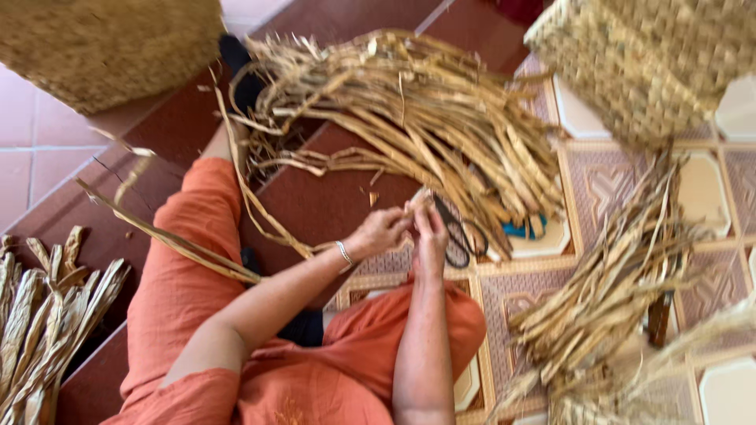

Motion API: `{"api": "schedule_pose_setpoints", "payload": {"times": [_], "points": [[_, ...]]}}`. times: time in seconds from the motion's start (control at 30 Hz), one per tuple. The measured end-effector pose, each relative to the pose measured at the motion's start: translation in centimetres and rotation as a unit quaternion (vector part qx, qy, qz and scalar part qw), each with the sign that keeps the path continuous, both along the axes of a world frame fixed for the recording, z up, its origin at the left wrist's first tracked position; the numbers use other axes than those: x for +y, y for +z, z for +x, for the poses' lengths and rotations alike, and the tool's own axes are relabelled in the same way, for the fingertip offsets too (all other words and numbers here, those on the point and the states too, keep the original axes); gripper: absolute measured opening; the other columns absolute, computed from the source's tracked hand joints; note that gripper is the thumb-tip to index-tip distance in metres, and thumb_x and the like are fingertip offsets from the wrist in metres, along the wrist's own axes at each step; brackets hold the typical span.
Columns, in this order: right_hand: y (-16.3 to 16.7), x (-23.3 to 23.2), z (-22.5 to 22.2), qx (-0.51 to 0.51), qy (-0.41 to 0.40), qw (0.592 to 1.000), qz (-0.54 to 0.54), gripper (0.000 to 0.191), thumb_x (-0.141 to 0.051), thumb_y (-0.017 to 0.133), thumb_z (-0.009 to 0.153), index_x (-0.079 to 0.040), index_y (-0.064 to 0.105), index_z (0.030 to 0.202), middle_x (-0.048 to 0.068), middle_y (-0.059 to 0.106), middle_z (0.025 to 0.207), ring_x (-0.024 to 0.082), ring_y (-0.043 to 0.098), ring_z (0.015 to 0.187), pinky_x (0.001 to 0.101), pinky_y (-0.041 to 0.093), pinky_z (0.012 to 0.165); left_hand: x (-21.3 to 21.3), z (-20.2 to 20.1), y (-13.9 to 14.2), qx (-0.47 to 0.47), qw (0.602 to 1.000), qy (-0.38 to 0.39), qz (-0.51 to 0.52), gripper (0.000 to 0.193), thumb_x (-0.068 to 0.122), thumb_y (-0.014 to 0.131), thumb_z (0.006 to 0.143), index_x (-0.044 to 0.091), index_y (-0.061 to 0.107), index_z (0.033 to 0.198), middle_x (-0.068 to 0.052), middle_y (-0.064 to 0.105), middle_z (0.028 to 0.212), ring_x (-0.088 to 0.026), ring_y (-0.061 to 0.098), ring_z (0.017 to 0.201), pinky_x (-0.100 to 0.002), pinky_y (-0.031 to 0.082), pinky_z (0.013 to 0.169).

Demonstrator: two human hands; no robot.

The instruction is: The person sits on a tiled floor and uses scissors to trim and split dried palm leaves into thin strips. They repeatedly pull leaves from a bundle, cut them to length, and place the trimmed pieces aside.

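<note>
Patterned floor tiles (713, 189) lie under a seated person whose left hand (381, 232) and right hand (430, 236) both pinch one dried leaf strip (244, 193), seemingly splitting it; a steady outward pull toward 9 o'clock seems needed next.

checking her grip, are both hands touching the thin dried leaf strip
Touching: the head view shows left hand and right hand pinched together on the thin dried leaf strip.

Dried fibre strips (425, 118): pale tan. Woven straw baskets (654, 55): golden beige, chequered weave. Loose cloth garment (197, 260): orange. Metal bracelet (344, 253): silver. Scissors handles (465, 240): black. Floor tiles (598, 185): maroon, cream geometric pattern.
</note>
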State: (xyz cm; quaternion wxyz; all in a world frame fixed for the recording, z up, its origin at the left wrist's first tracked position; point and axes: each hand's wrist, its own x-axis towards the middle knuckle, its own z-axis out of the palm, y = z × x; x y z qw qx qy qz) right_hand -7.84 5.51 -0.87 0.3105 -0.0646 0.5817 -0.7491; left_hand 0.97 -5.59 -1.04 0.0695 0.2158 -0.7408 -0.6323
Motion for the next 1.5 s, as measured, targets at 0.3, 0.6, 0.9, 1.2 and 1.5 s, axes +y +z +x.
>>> {"api": "schedule_pose_setpoints", "payload": {"times": [0.3, 0.6, 0.9, 1.2, 1.5], "points": [[-0.1, -0.8, -0.8, -0.043, -0.001, 0.994, -0.098, 0.033, -0.022, 0.053, 0.111, 0.007, 0.068, 0.108, 0.020, 0.073, 0.103, 0.028, 0.070, 0.097, 0.0423, 0.057, 0.093, -0.2, -1.0, 2.6, -0.112, 0.988, -0.102, -0.015, 0.043, 0.038, 0.044, 0.109, 0.007, 0.074, 0.104, -0.011, 0.064, 0.073, -0.020, 0.059, 0.059, -0.036, 0.053, 0.054], [1.3, 0.4, -1.7, -0.174, -0.173, 0.967, -0.073, 0.028, -0.023, 0.044, 0.109, -0.005, 0.060, 0.095, 0.007, 0.063, 0.075, 0.019, 0.063, 0.066, 0.0394, 0.060, 0.064, 1.8, 1.0, 4.9, -0.091, 0.972, -0.148, -0.158, 0.046, 0.034, 0.039, 0.103, 0.003, 0.071, 0.089, -0.021, 0.071, 0.083, -0.035, 0.071, 0.074, -0.053, 0.056, 0.076], [1.3, 2.7, -7.9, -0.228, -0.296, 0.922, -0.105, 0.037, -0.029, 0.043, 0.116, -0.008, 0.061, 0.092, 0.001, 0.058, 0.066, 0.010, 0.054, 0.055, 0.0253, 0.049, 0.054, 1.3, 5.6, 6.6, -0.010, 0.945, -0.172, -0.277, 0.035, 0.033, 0.047, 0.103, 0.005, 0.067, 0.094, -0.020, 0.068, 0.076, -0.038, 0.069, 0.070, -0.052, 0.056, 0.068], [5.9, 8.0, -17.0, -0.180, -0.320, 0.912, -0.182, 0.035, -0.028, 0.040, 0.114, -0.009, 0.061, 0.093, -0.005, 0.047, 0.060, 0.007, 0.040, 0.045, 0.0230, 0.040, 0.045, -1.3, 11.8, 10.7, -0.014, 0.926, -0.195, -0.324, 0.037, 0.035, 0.048, 0.107, 0.006, 0.061, 0.088, -0.014, 0.061, 0.060, -0.030, 0.062, 0.050, -0.044, 0.051, 0.051], [11.3, 14.7, -22.0, -0.069, -0.322, 0.930, -0.163, 0.034, -0.027, 0.038, 0.110, -0.013, 0.056, 0.085, -0.003, 0.045, 0.055, 0.011, 0.042, 0.043, 0.0282, 0.040, 0.044, -3.1, 17.2, 15.9, 0.102, 0.907, -0.179, -0.367, 0.028, 0.027, 0.061, 0.099, 0.007, 0.058, 0.081, -0.015, 0.054, 0.052, -0.035, 0.057, 0.046, -0.047, 0.044, 0.043]]}}
